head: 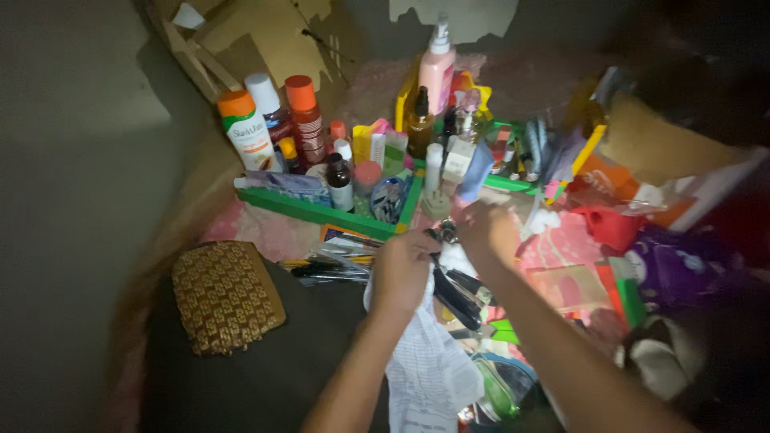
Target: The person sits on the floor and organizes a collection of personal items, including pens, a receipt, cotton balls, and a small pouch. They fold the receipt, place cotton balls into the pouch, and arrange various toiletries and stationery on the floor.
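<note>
Head view: the left hand (401, 271) grips a white paper (429, 369) near centre, the right hand (484, 228) pinches small dark tools (443, 232) (blurred) just beyond, so an elbow could tip the bottles (305, 120) in the far green tray (321, 212).

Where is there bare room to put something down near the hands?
Free: the dark surface between the patterned brown pouch and the left hand. Crowded: the green tray full of bottles, the pens beside the left hand, and the heap right of the right hand.
</note>
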